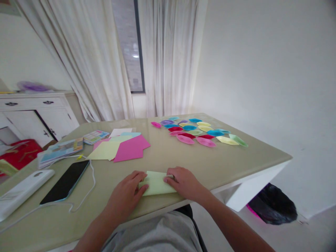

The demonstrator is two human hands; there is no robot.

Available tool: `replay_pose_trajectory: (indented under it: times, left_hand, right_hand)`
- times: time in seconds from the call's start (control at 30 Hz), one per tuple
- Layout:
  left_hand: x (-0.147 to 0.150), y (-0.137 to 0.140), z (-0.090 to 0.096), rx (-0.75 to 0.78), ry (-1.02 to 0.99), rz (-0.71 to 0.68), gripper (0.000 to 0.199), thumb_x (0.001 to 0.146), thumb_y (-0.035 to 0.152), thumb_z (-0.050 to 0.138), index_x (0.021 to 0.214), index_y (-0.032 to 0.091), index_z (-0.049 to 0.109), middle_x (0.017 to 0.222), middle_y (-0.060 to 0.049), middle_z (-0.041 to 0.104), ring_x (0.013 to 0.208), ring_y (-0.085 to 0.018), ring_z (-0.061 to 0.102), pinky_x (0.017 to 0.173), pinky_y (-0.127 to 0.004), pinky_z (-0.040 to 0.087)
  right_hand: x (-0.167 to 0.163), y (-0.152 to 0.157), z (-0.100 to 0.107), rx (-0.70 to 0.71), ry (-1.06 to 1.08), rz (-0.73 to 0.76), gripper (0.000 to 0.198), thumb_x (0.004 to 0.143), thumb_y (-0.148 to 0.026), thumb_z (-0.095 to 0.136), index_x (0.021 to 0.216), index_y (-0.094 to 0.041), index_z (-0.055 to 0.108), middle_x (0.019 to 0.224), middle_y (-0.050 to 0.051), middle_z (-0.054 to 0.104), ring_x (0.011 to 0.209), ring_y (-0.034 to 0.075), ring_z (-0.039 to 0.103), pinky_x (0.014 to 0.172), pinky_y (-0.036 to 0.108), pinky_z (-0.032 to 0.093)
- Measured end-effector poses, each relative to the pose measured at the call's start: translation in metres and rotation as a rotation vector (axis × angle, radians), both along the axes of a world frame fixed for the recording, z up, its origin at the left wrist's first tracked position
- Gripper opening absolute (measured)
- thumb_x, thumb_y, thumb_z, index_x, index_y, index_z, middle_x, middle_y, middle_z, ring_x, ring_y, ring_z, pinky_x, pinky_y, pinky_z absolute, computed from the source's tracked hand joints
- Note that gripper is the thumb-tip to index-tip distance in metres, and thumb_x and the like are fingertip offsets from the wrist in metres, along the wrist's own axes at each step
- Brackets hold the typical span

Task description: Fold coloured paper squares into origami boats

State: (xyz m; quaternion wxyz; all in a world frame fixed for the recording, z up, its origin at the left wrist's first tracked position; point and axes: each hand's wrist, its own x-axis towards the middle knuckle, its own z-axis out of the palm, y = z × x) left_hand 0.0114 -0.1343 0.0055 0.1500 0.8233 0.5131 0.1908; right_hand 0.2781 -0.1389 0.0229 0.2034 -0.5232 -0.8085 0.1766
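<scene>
Head view. 1 pale green paper (157, 184), apparently folded, lies at the lower centre of the frame, near the front edge of the bench (246, 155), between 2 bare hands. The left hand (126, 194) is half curled, its thumb and forefinger on the paper's left end; whether it pinches or merely steadies cannot be told. The right hand (187, 182) is nearly closed, thumb and forefinger gripping the right end.

Handling (judged): the paper should be very light, thin and flexible, stiffer along any crease, little inclined to slip, yet easily dented or torn. It is best held by its 2 short ends or along a crease, with light fingertip pressure.

Counts: pointed folded pieces (195, 132), right of upper centre, about 20 in several colours, overlap preventing an exact figure; loose coloured sheets (131, 148), left of centre, at least 5, overlapping; printed booklets (61, 152), at left, at least 2, the depth of the pile being unclear; 1 dark-screened phone (65, 182), 1 white oblong device (25, 190) and 1 white cable (93, 175), lower left; 1 black bag (274, 204) on the floor, lower right.
</scene>
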Motion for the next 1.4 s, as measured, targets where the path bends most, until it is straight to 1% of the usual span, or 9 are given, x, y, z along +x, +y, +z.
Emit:
replay_pose_trajectory:
  times: [0.23, 0.47, 0.63, 0.77, 0.9, 1.03, 1.13, 1.27, 1.4]
  left_hand:
    - [0.011, 0.026, 0.019, -0.012, 0.038, -0.151, 0.043, 0.107, 0.047, 0.046, 0.131, 0.02, 0.07, 0.123, -0.013, 0.071, 0.116, -0.029, 0.066, 0.107, -0.044, 0.048]
    - [0.026, 0.05, 0.03, -0.056, 0.029, -0.279, 0.035, 0.085, 0.05, 0.075, 0.105, 0.021, 0.071, 0.116, -0.011, 0.068, 0.113, -0.03, 0.063, 0.101, -0.041, 0.047]
    - [0.033, 0.052, 0.024, -0.189, -0.022, -0.259, 0.052, 0.079, 0.046, 0.077, 0.124, 0.022, 0.065, 0.095, -0.003, 0.072, 0.083, -0.023, 0.067, 0.073, -0.031, 0.048]
    - [0.03, 0.049, 0.027, -0.237, -0.093, -0.23, 0.025, 0.079, 0.044, 0.074, 0.089, 0.021, 0.07, 0.071, 0.003, 0.062, 0.067, -0.019, 0.058, 0.06, -0.028, 0.037]
    - [0.034, 0.031, 0.035, -0.184, -0.262, -0.151, 0.036, 0.094, 0.054, 0.059, 0.081, 0.021, 0.062, 0.076, 0.001, 0.06, 0.073, -0.019, 0.056, 0.062, -0.028, 0.039]
    - [0.045, -0.006, 0.047, -0.202, -0.379, -0.102, 0.05, 0.097, 0.067, 0.056, 0.079, 0.02, 0.062, 0.07, 0.001, 0.056, 0.067, -0.017, 0.053, 0.054, -0.025, 0.036]
    - [0.053, -0.034, 0.062, -0.297, -0.627, -0.146, 0.039, 0.096, 0.06, 0.065, 0.1, 0.022, 0.072, 0.087, -0.004, 0.072, 0.079, -0.02, 0.063, 0.057, -0.024, 0.045]
    - [0.059, -0.057, 0.077, -0.331, -0.898, -0.1, 0.034, 0.094, 0.054, 0.071, 0.101, 0.022, 0.077, 0.083, -0.004, 0.076, 0.073, -0.018, 0.067, 0.058, -0.023, 0.051]
    - [0.061, -0.069, 0.082, -0.339, -0.981, -0.092, 0.029, 0.09, 0.05, 0.077, 0.099, 0.023, 0.078, 0.087, -0.005, 0.078, 0.075, -0.02, 0.072, 0.062, -0.025, 0.057]
  right_hand:
    - [-0.004, 0.009, -0.004, 0.011, -0.08, -0.093, 0.016, 0.106, -0.031, 0.057, 0.099, -0.022, 0.068, 0.087, 0.008, 0.076, 0.081, 0.025, 0.068, 0.07, 0.03, 0.032]
    - [-0.002, 0.016, -0.013, 0.046, 0.085, -0.16, 0.016, 0.102, -0.033, 0.065, 0.091, -0.022, 0.069, 0.08, 0.004, 0.073, 0.075, 0.021, 0.066, 0.068, 0.028, 0.035]
    - [0.003, 0.018, -0.017, 0.02, 0.328, -0.153, 0.015, 0.098, -0.03, 0.068, 0.086, -0.02, 0.07, 0.075, 0.0, 0.073, 0.069, 0.016, 0.066, 0.063, 0.024, 0.043]
    - [0.004, 0.018, -0.015, 0.066, 0.483, -0.142, 0.011, 0.093, -0.031, 0.072, 0.095, -0.021, 0.074, 0.091, 0.003, 0.075, 0.082, 0.018, 0.069, 0.069, 0.026, 0.05]
    - [0.001, 0.012, -0.012, 0.132, 0.67, -0.174, 0.04, 0.088, -0.039, 0.078, 0.122, -0.022, 0.068, 0.121, 0.008, 0.073, 0.103, 0.022, 0.068, 0.083, 0.031, 0.054]
    - [-0.007, -0.011, 0.002, 0.057, 0.976, -0.138, 0.032, 0.09, -0.05, 0.076, 0.084, -0.019, 0.071, 0.072, 0.0, 0.066, 0.065, 0.016, 0.059, 0.058, 0.025, 0.048]
    - [-0.015, -0.036, 0.024, 0.126, 1.017, -0.149, 0.033, 0.089, -0.047, 0.079, 0.076, -0.019, 0.07, 0.067, -0.001, 0.061, 0.062, 0.014, 0.053, 0.057, 0.024, 0.044]
    - [-0.026, -0.061, 0.048, 0.087, 1.108, -0.08, 0.027, 0.087, -0.046, 0.083, 0.089, -0.021, 0.072, 0.074, 0.0, 0.066, 0.066, 0.015, 0.057, 0.059, 0.025, 0.048]
    - [-0.029, -0.072, 0.052, 0.063, 1.18, -0.066, 0.024, 0.09, -0.042, 0.082, 0.1, -0.024, 0.071, 0.075, 0.0, 0.066, 0.064, 0.015, 0.058, 0.055, 0.024, 0.048]
